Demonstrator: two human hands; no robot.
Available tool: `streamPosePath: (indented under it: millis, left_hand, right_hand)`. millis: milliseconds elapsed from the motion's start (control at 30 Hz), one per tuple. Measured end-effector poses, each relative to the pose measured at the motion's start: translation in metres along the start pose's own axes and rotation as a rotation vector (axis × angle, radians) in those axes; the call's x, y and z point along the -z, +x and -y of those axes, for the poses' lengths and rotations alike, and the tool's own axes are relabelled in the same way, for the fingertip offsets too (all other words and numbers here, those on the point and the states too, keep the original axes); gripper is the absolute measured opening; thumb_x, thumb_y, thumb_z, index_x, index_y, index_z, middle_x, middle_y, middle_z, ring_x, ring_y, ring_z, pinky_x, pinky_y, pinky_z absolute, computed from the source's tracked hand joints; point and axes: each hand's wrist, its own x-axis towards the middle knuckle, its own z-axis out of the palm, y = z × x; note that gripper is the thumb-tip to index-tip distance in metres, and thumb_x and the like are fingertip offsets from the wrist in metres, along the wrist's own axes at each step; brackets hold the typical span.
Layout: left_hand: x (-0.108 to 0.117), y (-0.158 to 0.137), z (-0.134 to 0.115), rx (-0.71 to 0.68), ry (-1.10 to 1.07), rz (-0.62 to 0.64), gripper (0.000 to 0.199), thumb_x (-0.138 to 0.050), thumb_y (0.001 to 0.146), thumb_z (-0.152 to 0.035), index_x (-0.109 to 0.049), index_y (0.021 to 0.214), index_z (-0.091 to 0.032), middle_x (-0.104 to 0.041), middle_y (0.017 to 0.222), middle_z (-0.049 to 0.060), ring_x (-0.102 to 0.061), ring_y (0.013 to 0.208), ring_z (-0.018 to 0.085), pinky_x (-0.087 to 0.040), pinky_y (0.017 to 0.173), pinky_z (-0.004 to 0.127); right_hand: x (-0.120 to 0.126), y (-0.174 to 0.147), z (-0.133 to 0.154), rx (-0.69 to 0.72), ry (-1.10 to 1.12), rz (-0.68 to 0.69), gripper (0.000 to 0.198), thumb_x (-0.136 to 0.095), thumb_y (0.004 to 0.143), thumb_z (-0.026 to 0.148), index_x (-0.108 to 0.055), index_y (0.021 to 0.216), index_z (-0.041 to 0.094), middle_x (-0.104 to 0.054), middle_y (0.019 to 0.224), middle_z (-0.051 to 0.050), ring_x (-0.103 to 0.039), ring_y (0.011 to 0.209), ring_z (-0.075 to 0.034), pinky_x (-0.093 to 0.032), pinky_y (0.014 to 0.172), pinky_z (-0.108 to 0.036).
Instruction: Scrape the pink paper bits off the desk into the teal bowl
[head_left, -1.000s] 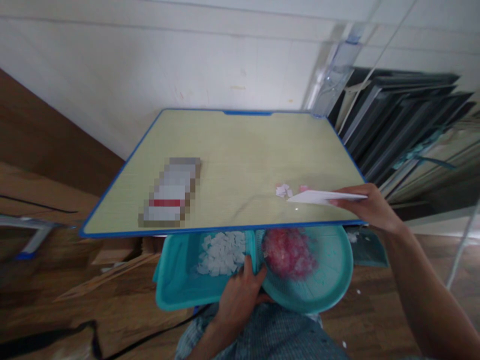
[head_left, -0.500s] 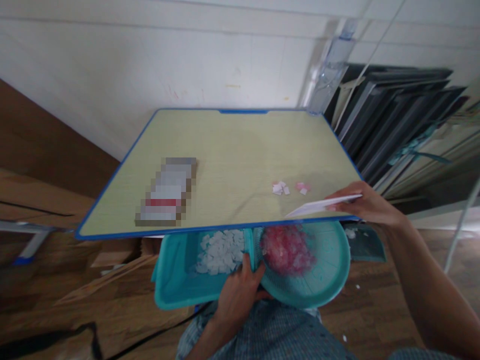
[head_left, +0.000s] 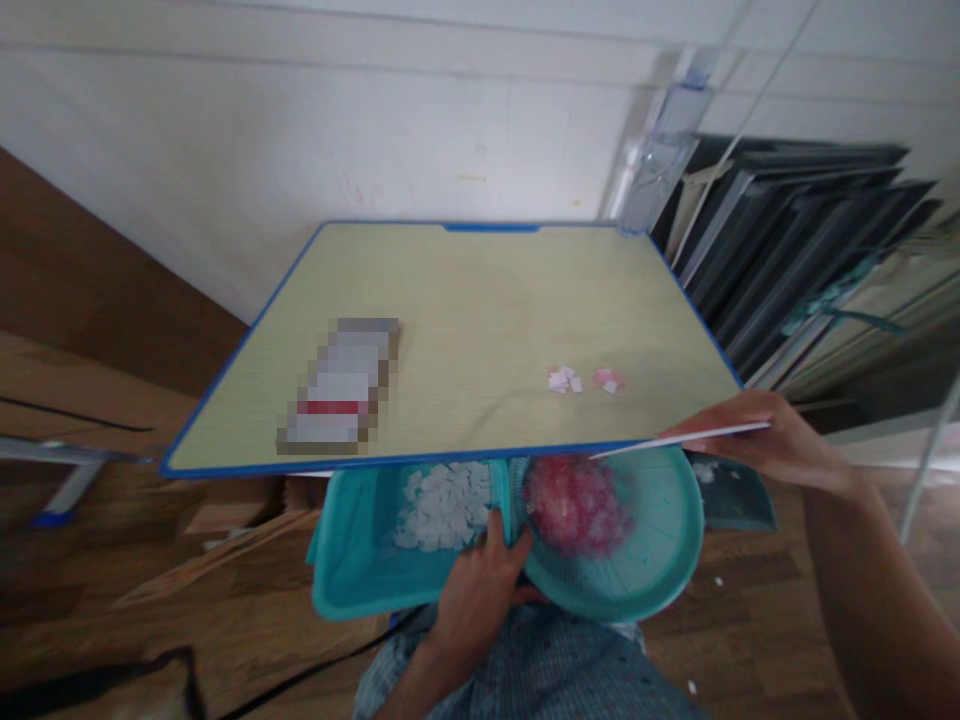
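Observation:
My left hand is closed on the rims where a teal rectangular basket and a teal round basket meet. Many small white squares lie in the rectangular one. The round one holds a heap of reddish-pink, filmy pieces. My right hand pinches a thin white card, seen nearly edge-on, at the table's front right edge. Some of my right fingers are hidden behind the card. On the table lie two little clusters of white and pink squares, a left cluster and a right one.
A pixelated, phone-shaped object lies on the table's left. A clear plastic bottle stands behind its far right corner. Dark flat panels lean against the wall at right. A dark tray sits on the floor beyond the round basket.
My right hand has moved right and toward me with the card, which is now turned more edge-on. My left hand keeps its grip on the basket rims. The view has shifted slightly.

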Motion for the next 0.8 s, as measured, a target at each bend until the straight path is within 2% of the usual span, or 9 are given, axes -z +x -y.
streamPosePath:
  millis: [33,167,267,367,500,667,800]
  left_hand:
    - [0.000,0.000,0.000,0.002,0.002,-0.003,0.057,-0.061,0.069,-0.048,-0.045,0.122,-0.033,-0.037,0.125,0.016,-0.061,0.081,0.024,-0.051,0.067,0.038]
    - [-0.002,0.000,0.000,-0.003,0.002,-0.025,0.058,-0.062,0.068,-0.048,-0.046,0.122,-0.032,-0.038,0.123,0.016,-0.061,0.081,0.024,-0.051,0.066,0.037]
    - [-0.001,0.000,0.000,-0.001,-0.001,-0.020,0.058,-0.062,0.069,-0.047,-0.045,0.123,-0.033,-0.037,0.124,0.016,-0.061,0.081,0.024,-0.051,0.067,0.037]
    - [0.000,0.000,0.000,0.009,-0.008,-0.001,0.058,-0.062,0.069,-0.046,-0.044,0.123,-0.033,-0.038,0.122,0.014,-0.061,0.081,0.023,-0.051,0.068,0.037]
    - [0.002,-0.001,-0.001,0.021,-0.007,0.021,0.057,-0.062,0.070,-0.046,-0.043,0.123,-0.034,-0.036,0.125,0.015,-0.061,0.081,0.023,-0.051,0.068,0.037]
    - [0.000,-0.001,-0.001,0.014,-0.001,0.005,0.058,-0.062,0.070,-0.046,-0.044,0.123,-0.033,-0.037,0.126,0.016,-0.061,0.081,0.023,-0.051,0.068,0.037]
    - [0.000,0.000,-0.001,0.001,0.008,-0.007,0.058,-0.061,0.069,-0.047,-0.044,0.122,-0.032,-0.037,0.125,0.017,-0.061,0.079,0.024,-0.051,0.066,0.037]
  right_hand:
    - [0.003,-0.002,-0.001,-0.001,-0.014,-0.037,0.021,-0.064,0.072,0.028,-0.074,0.082,0.012,-0.072,0.076,-0.010,-0.066,0.066,-0.018,-0.050,0.059,-0.023]
    - [0.012,-0.002,-0.006,-0.034,-0.132,-0.346,0.023,-0.067,0.067,0.030,-0.074,0.077,0.010,-0.069,0.059,-0.006,-0.055,0.044,-0.012,-0.041,0.039,-0.019]
    - [0.011,0.002,-0.008,-0.054,-0.188,-0.422,0.026,-0.066,0.067,0.033,-0.074,0.076,0.010,-0.068,0.058,-0.005,-0.054,0.042,-0.012,-0.037,0.035,-0.019]
    - [0.009,0.004,-0.007,-0.056,-0.213,-0.390,0.028,-0.063,0.069,0.036,-0.074,0.078,0.012,-0.068,0.059,-0.005,-0.057,0.045,-0.014,-0.039,0.037,-0.020]
    - [0.012,-0.002,-0.002,-0.048,-0.198,-0.217,0.026,-0.062,0.072,0.036,-0.074,0.083,0.015,-0.072,0.070,-0.008,-0.063,0.055,-0.018,-0.047,0.048,-0.023]
    - [0.015,-0.009,-0.001,-0.085,-0.234,-0.288,0.025,-0.061,0.074,0.034,-0.074,0.084,0.015,-0.072,0.073,-0.009,-0.063,0.057,-0.019,-0.047,0.049,-0.024]
    - [0.010,-0.005,0.001,-0.038,-0.228,-0.165,0.025,-0.059,0.077,0.031,-0.073,0.088,0.014,-0.072,0.076,-0.009,-0.065,0.062,-0.018,-0.049,0.056,-0.024]
